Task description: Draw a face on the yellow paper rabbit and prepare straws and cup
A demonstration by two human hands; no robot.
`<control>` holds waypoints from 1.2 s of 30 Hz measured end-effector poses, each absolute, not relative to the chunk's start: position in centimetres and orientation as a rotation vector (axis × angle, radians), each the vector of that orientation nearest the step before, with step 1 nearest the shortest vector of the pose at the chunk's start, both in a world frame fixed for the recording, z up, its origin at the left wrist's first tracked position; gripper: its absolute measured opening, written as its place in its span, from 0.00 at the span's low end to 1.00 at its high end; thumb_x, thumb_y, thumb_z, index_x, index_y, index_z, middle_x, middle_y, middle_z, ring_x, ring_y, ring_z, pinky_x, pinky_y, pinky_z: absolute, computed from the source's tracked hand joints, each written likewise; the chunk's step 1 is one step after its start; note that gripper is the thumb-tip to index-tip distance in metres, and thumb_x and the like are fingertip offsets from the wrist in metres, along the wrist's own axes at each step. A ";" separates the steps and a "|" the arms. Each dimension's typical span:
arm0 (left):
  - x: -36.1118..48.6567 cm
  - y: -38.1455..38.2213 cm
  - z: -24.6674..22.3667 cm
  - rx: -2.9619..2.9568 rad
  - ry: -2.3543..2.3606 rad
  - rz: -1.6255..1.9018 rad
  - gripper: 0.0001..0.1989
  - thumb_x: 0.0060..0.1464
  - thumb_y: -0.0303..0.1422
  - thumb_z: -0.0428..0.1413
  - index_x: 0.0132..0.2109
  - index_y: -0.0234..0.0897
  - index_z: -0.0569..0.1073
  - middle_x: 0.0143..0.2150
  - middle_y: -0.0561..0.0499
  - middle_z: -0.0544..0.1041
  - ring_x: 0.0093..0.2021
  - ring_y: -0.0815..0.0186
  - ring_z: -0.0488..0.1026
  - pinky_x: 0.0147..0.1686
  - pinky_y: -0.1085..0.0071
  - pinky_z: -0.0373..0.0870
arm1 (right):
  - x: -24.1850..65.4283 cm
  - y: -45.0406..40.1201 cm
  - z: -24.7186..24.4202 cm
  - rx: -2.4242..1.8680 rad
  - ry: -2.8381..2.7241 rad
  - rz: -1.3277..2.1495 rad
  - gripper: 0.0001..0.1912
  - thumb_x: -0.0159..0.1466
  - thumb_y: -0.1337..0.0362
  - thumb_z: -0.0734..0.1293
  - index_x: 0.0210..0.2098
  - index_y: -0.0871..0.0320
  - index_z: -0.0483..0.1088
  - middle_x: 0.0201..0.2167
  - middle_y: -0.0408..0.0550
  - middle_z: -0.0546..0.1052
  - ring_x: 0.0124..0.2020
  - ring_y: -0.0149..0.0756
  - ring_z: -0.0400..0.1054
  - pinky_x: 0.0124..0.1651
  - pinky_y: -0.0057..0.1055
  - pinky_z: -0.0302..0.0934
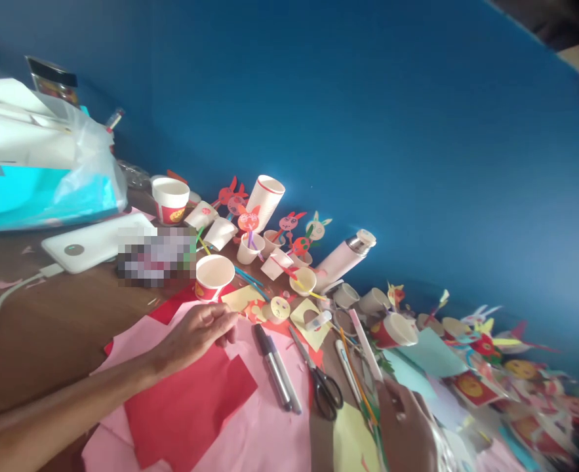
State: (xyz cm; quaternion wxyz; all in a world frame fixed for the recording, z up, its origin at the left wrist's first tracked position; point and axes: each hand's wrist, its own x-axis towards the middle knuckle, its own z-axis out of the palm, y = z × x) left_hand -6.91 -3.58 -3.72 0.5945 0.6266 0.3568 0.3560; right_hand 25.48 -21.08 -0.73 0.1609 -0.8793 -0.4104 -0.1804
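My left hand (210, 326) is closed, with thumb and fingers pressed together above the pink paper (269, 446); whatever is in the pinch, if anything, does not show. Below it lies a red paper sheet (191, 406). Two markers (277, 370) lie side by side on the pink paper, beside black-handled scissors (319, 377). My right hand (407, 423) is at the lower right, blurred, its fingertips mostly hidden. A long pale pink strip (365, 341) runs up from beside its fingers, close to a yellow-orange pencil-like stick (360, 383) and a white pen (348, 370).
White paper cups with red rabbit-like paper figures (250, 223) stand along the blue wall (368, 131), near a pink thermos (341, 262). A red-and-white cup (214, 276) stands mid-table. A white power bank (97, 242) with its cable lies left. Paper crafts (520, 373) crowd the right.
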 end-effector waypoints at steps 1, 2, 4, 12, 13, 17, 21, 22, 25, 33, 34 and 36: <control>-6.8 -3.7 -3.6 1.459 0.806 0.802 0.21 0.60 0.48 0.52 0.27 0.38 0.74 0.26 0.51 0.76 0.26 0.68 0.71 0.31 0.71 0.67 | 24.5 -21.2 -1.0 -2.456 -1.180 -0.518 0.21 0.67 0.47 0.58 0.37 0.50 0.77 0.32 0.45 0.80 0.26 0.38 0.75 0.24 0.30 0.59; -6.8 -3.8 -3.5 1.461 0.787 0.783 0.22 0.60 0.49 0.52 0.27 0.37 0.73 0.26 0.51 0.76 0.27 0.68 0.71 0.31 0.71 0.67 | 23.5 -21.3 -1.6 -2.394 -1.228 -0.484 0.21 0.67 0.48 0.57 0.34 0.51 0.77 0.32 0.46 0.80 0.27 0.36 0.75 0.26 0.29 0.61; -6.8 -4.0 -3.3 1.472 0.773 0.766 0.23 0.61 0.49 0.51 0.28 0.36 0.73 0.26 0.52 0.75 0.27 0.68 0.70 0.32 0.72 0.67 | 21.7 -21.1 -3.3 -2.313 -1.417 -0.363 0.23 0.68 0.48 0.56 0.33 0.51 0.78 0.32 0.46 0.80 0.27 0.36 0.75 0.27 0.28 0.62; -7.3 -3.4 -3.2 1.438 0.775 0.776 0.21 0.61 0.47 0.52 0.27 0.36 0.72 0.26 0.53 0.75 0.27 0.69 0.70 0.33 0.73 0.67 | 21.1 -18.8 -4.8 -2.269 -1.787 -0.173 0.19 0.69 0.57 0.56 0.34 0.48 0.78 0.29 0.43 0.79 0.25 0.35 0.74 0.26 0.27 0.60; -7.3 -3.4 -3.3 1.430 0.765 0.775 0.21 0.62 0.47 0.52 0.28 0.36 0.73 0.26 0.52 0.75 0.27 0.69 0.70 0.32 0.73 0.67 | 21.4 -17.7 -3.3 -2.239 -1.808 -0.236 0.18 0.69 0.57 0.56 0.37 0.49 0.78 0.30 0.44 0.79 0.26 0.35 0.74 0.26 0.27 0.59; -7.2 -3.3 -3.6 1.419 0.747 0.766 0.21 0.62 0.46 0.52 0.28 0.36 0.72 0.26 0.51 0.75 0.27 0.68 0.71 0.30 0.73 0.67 | 21.5 -10.9 2.4 -2.148 -2.088 -0.302 0.16 0.71 0.62 0.58 0.41 0.54 0.78 0.38 0.49 0.80 0.38 0.36 0.74 0.38 0.27 0.60; -7.4 -3.2 -3.6 1.424 0.754 0.771 0.22 0.62 0.47 0.51 0.27 0.36 0.72 0.27 0.51 0.75 0.27 0.67 0.71 0.30 0.73 0.67 | 20.4 -4.7 3.4 -2.240 -2.165 -0.198 0.09 0.68 0.64 0.64 0.39 0.53 0.77 0.37 0.46 0.81 0.42 0.37 0.76 0.40 0.27 0.58; -7.4 -3.2 -3.6 1.422 0.763 0.772 0.22 0.62 0.47 0.51 0.27 0.36 0.72 0.27 0.51 0.75 0.27 0.67 0.71 0.30 0.73 0.67 | 20.1 -3.7 3.1 -2.300 -2.125 -0.188 0.09 0.68 0.62 0.64 0.39 0.55 0.77 0.36 0.48 0.82 0.40 0.39 0.76 0.37 0.28 0.58; -7.4 -3.2 -3.6 1.422 0.789 0.775 0.22 0.61 0.47 0.51 0.27 0.36 0.73 0.26 0.50 0.75 0.27 0.67 0.71 0.30 0.73 0.67 | 19.6 -2.0 2.0 -2.476 -1.970 -0.169 0.12 0.68 0.57 0.64 0.41 0.58 0.75 0.32 0.51 0.82 0.36 0.45 0.78 0.34 0.31 0.57; -7.4 -3.2 -3.6 1.482 0.773 0.706 0.22 0.62 0.46 0.49 0.28 0.35 0.73 0.26 0.50 0.75 0.27 0.68 0.71 0.29 0.73 0.67 | 19.3 -0.8 1.9 -2.592 -1.873 -0.145 0.12 0.67 0.66 0.59 0.42 0.57 0.74 0.35 0.55 0.82 0.38 0.47 0.77 0.34 0.32 0.56; -7.4 -3.3 -3.4 1.476 0.773 0.715 0.22 0.62 0.46 0.50 0.27 0.35 0.72 0.26 0.50 0.75 0.27 0.68 0.70 0.29 0.73 0.67 | 19.5 -0.7 2.3 -2.592 -1.866 -0.140 0.12 0.66 0.66 0.59 0.41 0.57 0.74 0.34 0.55 0.82 0.38 0.46 0.77 0.34 0.31 0.56; -7.3 -3.3 -3.3 1.462 0.774 0.731 0.21 0.62 0.45 0.50 0.27 0.35 0.72 0.26 0.51 0.74 0.27 0.69 0.70 0.28 0.74 0.66 | 20.4 -0.4 3.3 -2.581 -1.852 -0.128 0.12 0.65 0.66 0.59 0.39 0.56 0.75 0.34 0.53 0.82 0.38 0.45 0.77 0.34 0.30 0.55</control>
